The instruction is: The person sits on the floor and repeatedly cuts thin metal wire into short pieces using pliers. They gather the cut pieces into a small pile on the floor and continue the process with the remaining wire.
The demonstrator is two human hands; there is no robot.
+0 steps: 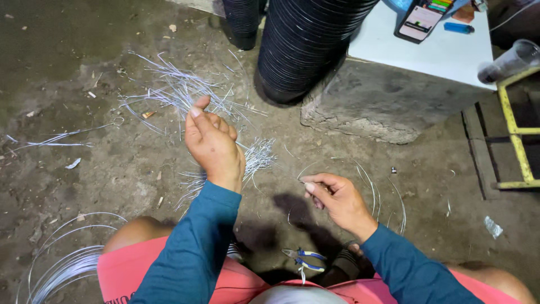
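The left hand (pixel 214 143) grips a partly hidden bundle of thin cut silvery wire pieces (pixel 256 157); the right hand (pixel 337 200) pinches a thin looping silvery wire (pixel 374 188).

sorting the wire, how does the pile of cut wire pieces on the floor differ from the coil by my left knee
The scattered pile of short, straight silver wire pieces lies loose and fanned out ahead of the left hand; the coil of silver wire is long, uncut and wound in round loops. The pile sits farther from the person, the coil beside the knee. Both are thin bare metal wire on the concrete floor.

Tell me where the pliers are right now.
The pliers lie on the floor at bottom centre of the head view, between the person's legs, below the right hand.
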